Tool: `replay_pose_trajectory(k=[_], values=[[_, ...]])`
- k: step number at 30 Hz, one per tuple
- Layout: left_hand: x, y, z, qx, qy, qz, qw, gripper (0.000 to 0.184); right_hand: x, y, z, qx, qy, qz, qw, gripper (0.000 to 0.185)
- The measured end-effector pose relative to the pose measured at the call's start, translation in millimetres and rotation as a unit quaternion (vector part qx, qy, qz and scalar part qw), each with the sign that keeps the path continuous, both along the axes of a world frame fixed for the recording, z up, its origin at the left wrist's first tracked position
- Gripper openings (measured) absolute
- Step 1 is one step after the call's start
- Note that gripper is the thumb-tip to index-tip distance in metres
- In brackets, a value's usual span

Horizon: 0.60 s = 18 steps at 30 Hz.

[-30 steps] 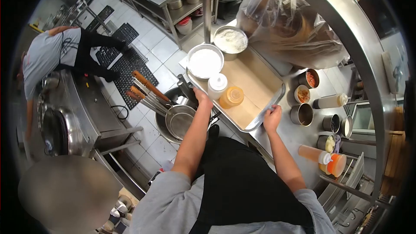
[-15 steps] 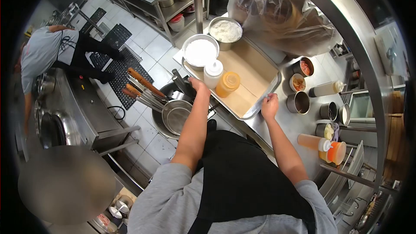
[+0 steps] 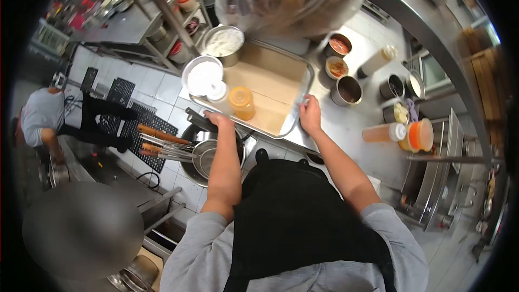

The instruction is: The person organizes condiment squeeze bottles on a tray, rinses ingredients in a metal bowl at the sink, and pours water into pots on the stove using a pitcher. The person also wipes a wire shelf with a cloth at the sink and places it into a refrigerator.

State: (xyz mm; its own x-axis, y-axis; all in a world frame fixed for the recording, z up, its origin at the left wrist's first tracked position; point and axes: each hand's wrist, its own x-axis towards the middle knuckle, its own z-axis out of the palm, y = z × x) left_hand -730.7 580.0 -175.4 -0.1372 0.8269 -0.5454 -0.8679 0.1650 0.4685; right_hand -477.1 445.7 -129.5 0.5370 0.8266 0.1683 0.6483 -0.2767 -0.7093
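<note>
A metal baking tray (image 3: 307, 84) lined with brown paper lies on the steel table. My left hand (image 3: 220, 121) is at its near left rim, beside the dark pan handles, with most fingers hidden. At the right rim, my right hand (image 3: 310, 114) is closed on the edge. On the tray's left end are a bowl of white powder (image 3: 202, 75), a metal pot of pale flour (image 3: 224, 42), a clear squeeze bottle (image 3: 218, 95) and a yellow-orange bottle (image 3: 241, 103) standing upright.
Below my left arm sits a large pot (image 3: 189, 172) holding strainers (image 3: 204, 159) and wooden-handled tools. To the right are sauce pots (image 3: 346, 91), squeeze bottles (image 3: 381, 132) and an orange container (image 3: 420, 134). A plastic-covered bulk (image 3: 281, 2) stands behind. A co-worker (image 3: 46, 111) bends at the left.
My view has turned, so the table and tray appear farther left and higher. Both hands stay at the tray's rims. The co-worker's arm has shifted.
</note>
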Motion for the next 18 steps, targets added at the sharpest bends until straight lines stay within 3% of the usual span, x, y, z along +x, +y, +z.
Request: replay_pose_trajectory(k=[3,6,7,8,9,10,11,12,14,15,16,17,18], values=[[3.4,3.5,12.4,-0.015,0.067,0.0,0.998,0.072,1.4,5.2,-8.5,0.001,-0.008,0.008,1.0,0.027],[-4.6,9.6,-17.8,-0.014,0.107,0.04,0.993,0.064,-1.2,5.2,-8.6,0.009,-0.008,0.001,1.0,0.026],[-18.1,23.4,-53.6,-0.016,0.149,0.046,0.988,0.057,-5.1,5.0,0.1,-0.016,0.148,-0.021,0.989,0.027],[-5.2,5.8,-7.5,0.041,0.134,0.005,0.99,0.053,-0.8,6.5,-32.5,0.049,0.058,-0.016,0.997,0.027],[-2.3,-1.9,7.4,0.035,0.096,-0.042,0.994,0.055,0.2,3.2,-22.6,0.057,0.086,-0.015,0.995,0.027],[-7.8,-0.4,-0.1,0.039,0.044,-0.074,0.996,0.057,-2.7,-4.1,-9.8,0.066,0.118,-0.01,0.991,0.028],[-17.2,3.6,-11.6,0.05,0.063,-0.1,0.992,0.059,-1.0,-11.5,-3.9,0.064,0.119,-0.001,0.991,0.029],[-23.1,-0.5,-14.1,0.029,0.058,-0.14,0.988,0.064,0.9,-21.7,2.1,0.061,0.123,0.013,0.99,0.03],[-37.1,-26.8,-21.0,-0.127,0.08,-0.192,0.97,0.065,10.7,-64.9,21.0,0.064,0.08,0.042,0.994,0.026],[-59.2,-34.0,-52.3,-0.146,0.062,-0.285,0.945,0.059,17.2,-88.5,20.3,0.075,0.17,0.029,0.982,0.022],[-77.0,-46.5,-79.2,-0.089,0.033,-0.42,0.903,0.053,26.2,-115.5,19.5,0.086,0.259,0.016,0.962,0.018],[-82.1,-77.7,-63.3,-0.033,-0.133,-0.523,0.841,0.046,39.0,-147.0,29.7,0.066,0.292,-0.011,0.954,0.013],[-71.2,-103.8,-30.2,-0.089,0.037,-0.579,0.809,0.039,52.6,-177.7,48.6,0.047,0.316,-0.057,0.946,0.01]])
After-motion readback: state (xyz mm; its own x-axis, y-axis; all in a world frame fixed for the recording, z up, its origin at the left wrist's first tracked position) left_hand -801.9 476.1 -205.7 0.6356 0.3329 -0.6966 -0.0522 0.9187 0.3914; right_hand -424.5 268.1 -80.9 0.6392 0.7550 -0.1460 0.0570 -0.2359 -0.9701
